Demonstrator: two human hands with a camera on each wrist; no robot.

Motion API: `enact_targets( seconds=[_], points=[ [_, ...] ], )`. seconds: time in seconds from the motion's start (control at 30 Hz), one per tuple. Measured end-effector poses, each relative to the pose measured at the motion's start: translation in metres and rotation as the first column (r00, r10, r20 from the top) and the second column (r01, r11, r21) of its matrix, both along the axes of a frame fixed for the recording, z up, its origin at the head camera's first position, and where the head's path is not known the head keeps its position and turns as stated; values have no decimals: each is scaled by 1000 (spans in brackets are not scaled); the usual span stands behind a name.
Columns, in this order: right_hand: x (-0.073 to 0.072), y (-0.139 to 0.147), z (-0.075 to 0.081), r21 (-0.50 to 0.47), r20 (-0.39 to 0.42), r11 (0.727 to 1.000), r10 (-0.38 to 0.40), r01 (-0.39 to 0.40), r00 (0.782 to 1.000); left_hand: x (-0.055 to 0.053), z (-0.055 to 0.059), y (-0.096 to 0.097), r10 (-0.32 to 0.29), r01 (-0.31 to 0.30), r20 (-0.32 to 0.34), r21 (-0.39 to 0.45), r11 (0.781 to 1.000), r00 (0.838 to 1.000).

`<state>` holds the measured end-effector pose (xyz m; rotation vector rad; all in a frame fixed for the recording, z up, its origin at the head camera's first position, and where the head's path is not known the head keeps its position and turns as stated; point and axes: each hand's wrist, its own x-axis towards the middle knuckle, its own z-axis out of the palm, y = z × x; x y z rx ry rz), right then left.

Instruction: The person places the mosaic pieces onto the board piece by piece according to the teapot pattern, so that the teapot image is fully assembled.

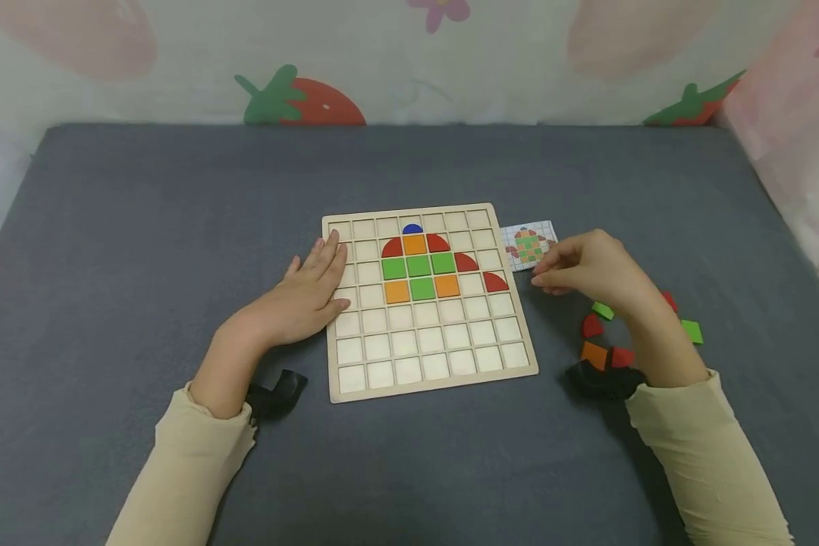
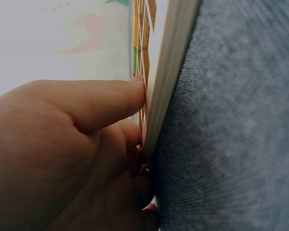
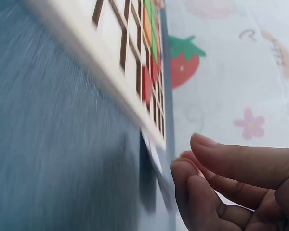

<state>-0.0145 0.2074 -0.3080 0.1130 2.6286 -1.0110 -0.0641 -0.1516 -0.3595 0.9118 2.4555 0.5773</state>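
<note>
A wooden grid board (image 1: pixel 434 383) lies on the table with coloured tiles in some of its cells. Green squares (image 1: pixel 418 265), orange squares (image 1: pixel 396 292), several red quarter-rounds (image 1: pixel 496 282) and one blue half-round (image 1: pixel 412 228) fill those cells. My left hand (image 1: pixel 303 296) rests on the board's left edge, fingers spread and thumb on the frame. In the left wrist view, the thumb touches the board's rim (image 2: pixel 166 72). Beside the pattern card (image 1: pixel 528 244), my right hand (image 1: pixel 587 265) hovers with loosely bent fingers. No piece shows between its thumb and fingertips in the right wrist view.
Loose pieces lie under and around the right forearm: orange (image 1: pixel 594 354), red (image 1: pixel 591 326) and green (image 1: pixel 692 331). Black straps (image 1: pixel 277 394) show at both wrists. A curtain with strawberry prints (image 1: pixel 321 102) hangs behind the grey tabletop (image 1: pixel 143 212).
</note>
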Motion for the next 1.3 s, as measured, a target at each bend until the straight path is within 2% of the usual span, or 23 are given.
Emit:
enact_targets(
  seconds=[0.13,0.3,0.5,0.93,1.3],
  points=[
    [12,22,5,54,35,999,3,-5,999,-1,2,2,1,-1,-3,-11,1000,1000],
    [25,43,5,111,87,994,6,-16,996,-1,2,2,3,-3,-3,-16,1000,1000],
    [35,58,0,174,82,984,28,-42,996,-1,0,1,8,-8,-2,-18,1000,1000],
    [43,60,-8,174,68,983,53,-64,996,0,0,1,3,-3,-6,2,1000,1000],
    [44,52,-11,215,9,972,99,-99,995,0,-1,0,-5,5,-8,17,1000,1000]
  ],
)
